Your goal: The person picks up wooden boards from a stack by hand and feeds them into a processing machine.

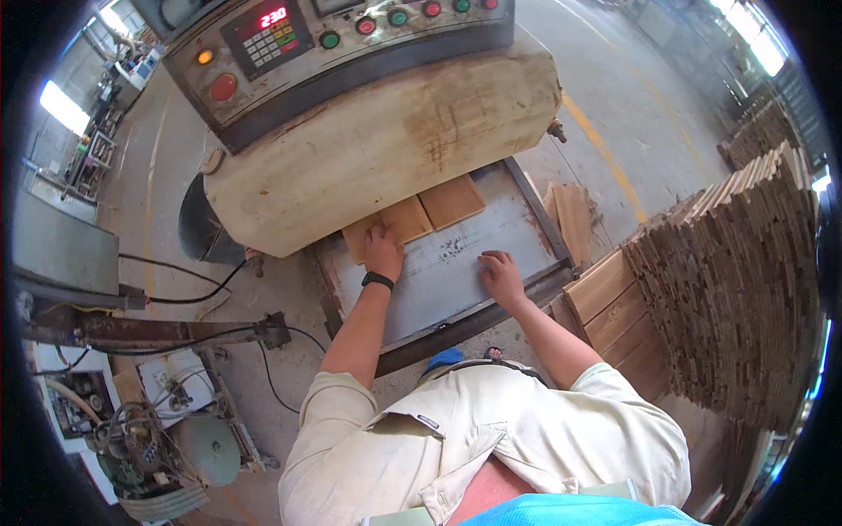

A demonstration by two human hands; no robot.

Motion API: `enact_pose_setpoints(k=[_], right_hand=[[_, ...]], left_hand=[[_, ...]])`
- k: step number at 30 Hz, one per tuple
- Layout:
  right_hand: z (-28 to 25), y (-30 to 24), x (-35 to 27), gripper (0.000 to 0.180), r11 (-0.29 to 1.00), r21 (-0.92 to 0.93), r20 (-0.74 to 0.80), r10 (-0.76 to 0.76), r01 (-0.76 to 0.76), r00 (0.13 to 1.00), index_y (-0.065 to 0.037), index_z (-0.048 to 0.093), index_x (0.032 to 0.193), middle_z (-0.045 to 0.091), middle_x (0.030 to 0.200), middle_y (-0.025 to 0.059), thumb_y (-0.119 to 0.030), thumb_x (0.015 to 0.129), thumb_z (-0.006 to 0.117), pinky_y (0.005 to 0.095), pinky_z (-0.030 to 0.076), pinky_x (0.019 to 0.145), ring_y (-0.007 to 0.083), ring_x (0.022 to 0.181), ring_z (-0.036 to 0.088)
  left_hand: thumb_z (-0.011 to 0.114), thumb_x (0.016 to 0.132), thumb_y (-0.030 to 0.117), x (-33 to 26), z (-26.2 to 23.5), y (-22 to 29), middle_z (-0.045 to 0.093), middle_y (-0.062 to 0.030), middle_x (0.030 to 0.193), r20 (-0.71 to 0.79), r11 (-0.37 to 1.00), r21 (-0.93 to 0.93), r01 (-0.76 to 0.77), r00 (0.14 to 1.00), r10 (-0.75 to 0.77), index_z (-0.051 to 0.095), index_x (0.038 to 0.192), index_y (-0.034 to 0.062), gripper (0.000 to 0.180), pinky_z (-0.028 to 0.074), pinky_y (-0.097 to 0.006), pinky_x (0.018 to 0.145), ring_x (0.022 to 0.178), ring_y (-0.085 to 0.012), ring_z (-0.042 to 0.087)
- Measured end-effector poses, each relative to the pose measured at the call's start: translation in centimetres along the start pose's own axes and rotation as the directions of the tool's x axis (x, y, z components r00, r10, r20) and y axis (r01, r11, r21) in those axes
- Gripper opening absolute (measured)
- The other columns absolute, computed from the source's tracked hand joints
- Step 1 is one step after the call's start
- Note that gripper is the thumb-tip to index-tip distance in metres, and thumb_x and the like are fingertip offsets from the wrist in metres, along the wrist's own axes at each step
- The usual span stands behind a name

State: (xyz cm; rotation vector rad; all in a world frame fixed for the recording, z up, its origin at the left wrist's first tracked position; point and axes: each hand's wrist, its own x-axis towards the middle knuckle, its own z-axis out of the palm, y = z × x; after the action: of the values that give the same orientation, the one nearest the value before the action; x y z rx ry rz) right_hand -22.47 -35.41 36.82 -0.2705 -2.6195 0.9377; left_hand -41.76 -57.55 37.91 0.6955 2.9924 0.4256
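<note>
My left hand, with a black band on its wrist, rests its outstretched fingers on the near end of a wooden board. Beside that board lie a middle board and a right-hand board, side by side. Their far ends are hidden under the beige hood of a machine. Over the smooth metal bed, my right hand is apart from the boards. Its fingers are loosely bent and spread, and nothing shows in them.
A control panel with coloured buttons and a lit display tops the machine. To the right stands a tall stack of wooden boards. A loose board lies past the bed's right edge. Cables and a metal arm are at left.
</note>
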Motion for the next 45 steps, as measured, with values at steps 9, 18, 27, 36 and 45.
enact_pose_setpoints(k=[9,18,27,36,45], right_hand=[[-5.9,3.5,-12.1,0.018,0.928,-0.022,-0.305,0.348,-0.372,0.886,-0.008,0.064,0.098,0.063,0.099,0.0095,-0.005,0.080,0.061,0.0383,0.047,0.084,0.0295,0.097,0.057],[-6.0,7.0,-33.3,0.034,0.451,0.016,0.131,0.884,-0.892,0.449,-0.005,0.065,0.107,0.066,0.107,0.0141,-0.020,0.077,0.067,0.0389,0.050,0.085,0.0289,0.099,0.064],[1.3,5.4,-63.8,0.040,-0.011,0.251,0.084,0.996,-0.968,0.010,-0.004,0.066,0.109,0.069,0.090,0.0131,-0.019,0.073,0.071,0.0337,0.054,0.065,0.0225,0.072,0.066],[2.7,-4.3,-80.4,0.033,-0.247,0.591,0.046,0.961,-0.768,-0.273,-0.001,0.066,0.106,0.066,0.077,0.0093,-0.016,0.078,0.068,0.0309,0.048,0.053,0.0160,0.059,0.057],[1.4,-12.2,-84.8,0.035,-0.475,0.603,0.207,0.869,-0.641,-0.450,-0.005,0.068,0.106,0.070,0.097,0.0134,-0.026,0.079,0.066,0.0360,0.052,0.078,0.0226,0.089,0.067]], left_hand=[[0.065,0.078,0.015,-3.1,0.6,6.2,0.056,-0.0191,0.120,0.084,0.858,-0.486,-0.167,0.968,0.236,0.057,0.119,0.0039,0.043,0.042,-0.042,0.097,0.112,-0.0362,0.051],[0.065,0.080,0.016,-10.8,2.1,15.8,0.060,-0.0203,0.111,0.193,0.658,-0.620,-0.427,0.730,0.655,0.057,0.120,0.0038,0.043,0.045,-0.041,0.091,0.103,-0.0364,0.056],[0.067,0.079,0.010,-21.0,3.7,24.8,0.062,-0.0138,0.113,0.275,0.553,-0.590,-0.588,0.498,0.823,0.056,0.124,0.0078,0.046,0.050,-0.037,0.087,0.102,-0.0297,0.061],[0.064,0.080,0.016,-39.4,6.7,35.5,0.060,-0.0200,0.112,0.311,0.288,-0.692,-0.662,0.087,0.946,0.053,0.126,0.0088,0.048,0.048,-0.043,0.088,0.102,-0.0378,0.058],[0.063,0.080,0.018,-50.4,7.6,44.2,0.058,-0.0261,0.115,0.303,0.027,-0.743,-0.669,-0.299,0.905,0.050,0.130,0.0096,0.053,0.047,-0.044,0.091,0.105,-0.0413,0.056]])
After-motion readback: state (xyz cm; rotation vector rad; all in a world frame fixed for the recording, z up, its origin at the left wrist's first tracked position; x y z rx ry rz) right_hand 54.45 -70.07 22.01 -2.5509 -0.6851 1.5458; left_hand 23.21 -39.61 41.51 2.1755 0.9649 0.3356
